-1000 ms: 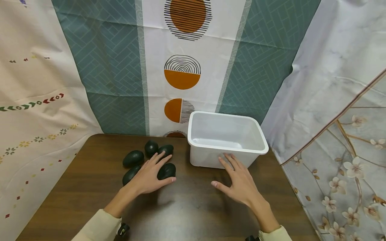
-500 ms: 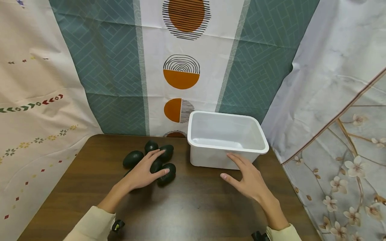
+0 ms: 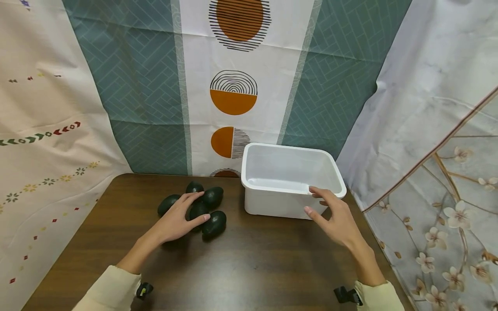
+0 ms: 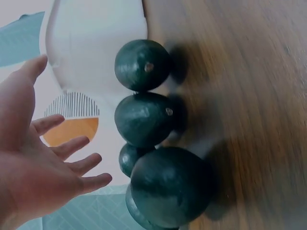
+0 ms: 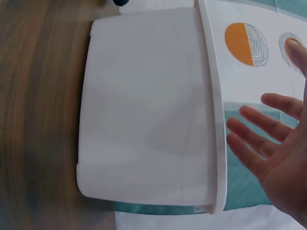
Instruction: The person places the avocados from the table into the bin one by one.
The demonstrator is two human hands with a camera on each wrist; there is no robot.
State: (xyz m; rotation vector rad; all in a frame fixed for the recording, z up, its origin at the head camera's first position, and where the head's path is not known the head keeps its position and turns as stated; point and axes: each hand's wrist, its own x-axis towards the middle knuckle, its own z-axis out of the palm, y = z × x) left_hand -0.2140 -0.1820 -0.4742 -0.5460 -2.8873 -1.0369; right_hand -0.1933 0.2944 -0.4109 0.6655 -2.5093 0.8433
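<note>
Several dark green avocados [image 3: 214, 225] lie close together on the left part of the wooden table. Over them hovers my left hand [image 3: 176, 222], fingers spread and slightly bent, hiding part of the group. The left wrist view shows a gap between this hand [image 4: 43, 163] and the nearest big avocado [image 4: 170, 187]. A white rectangular bin [image 3: 278, 204] stands at the back right, its inside bare where it shows. My right hand [image 3: 339, 221] is raised at the bin's front right corner, fingers loosely bent and holding nothing. In the right wrist view its fingertips are just above the rim [image 5: 219, 115].
The brown wooden table [image 3: 249, 263] reaches back to a patterned curtain [image 3: 237, 129]. A cream cloth [image 3: 54, 142] hangs on the left side and a floral cloth [image 3: 435, 233] on the right. Dark wrist straps [image 3: 145, 290] sit at both sleeve cuffs.
My left hand has drifted left and a little toward me, uncovering more avocados. My right hand has moved right along the bin's front, its fingers more bent now. Avocados and bin stay put.
</note>
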